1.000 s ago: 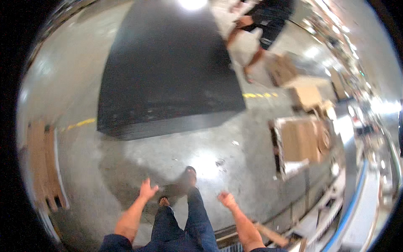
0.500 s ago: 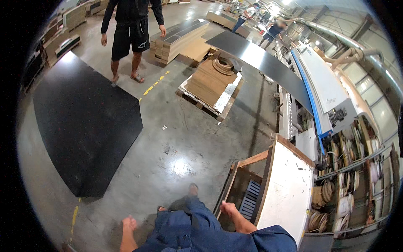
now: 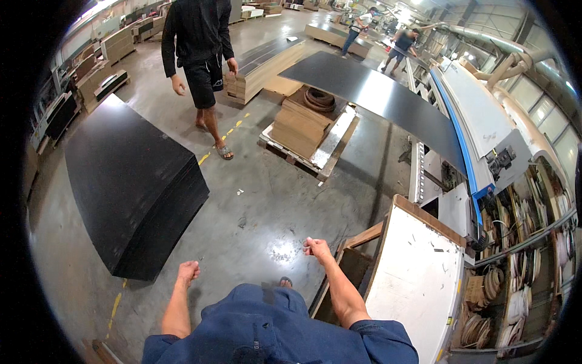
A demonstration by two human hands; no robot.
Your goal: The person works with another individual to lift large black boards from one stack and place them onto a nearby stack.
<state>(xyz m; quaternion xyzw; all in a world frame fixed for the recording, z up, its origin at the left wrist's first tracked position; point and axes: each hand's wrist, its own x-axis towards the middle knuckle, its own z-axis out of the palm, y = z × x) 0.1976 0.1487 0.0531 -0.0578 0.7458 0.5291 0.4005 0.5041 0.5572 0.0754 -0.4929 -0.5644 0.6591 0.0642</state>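
One workshop floor, head view

Largest, the pale blue-edged machine lines the right side; a long black panel extends from it leftward, above the floor; the stack of black panels stands at left, forward of the person's left hand and apart from it; the white-topped table is at lower right, just beside the right forearm; a stack of pale-edged boards lies farther back.

A co-worker in black stands near the black stack, arms lowered, one sandal beside a yellow floor line; two more people are at the far end; a pallet carries brown sheets and a brown coil.

The left hand is raised over the floor, fingers curled loosely inward; the right hand is likewise raised, fingers bent, near the table; whether either set of fingertips meets the palm cannot be told; smallest, dark scraps lie on the table top, and a pale scrap lies on the floor.
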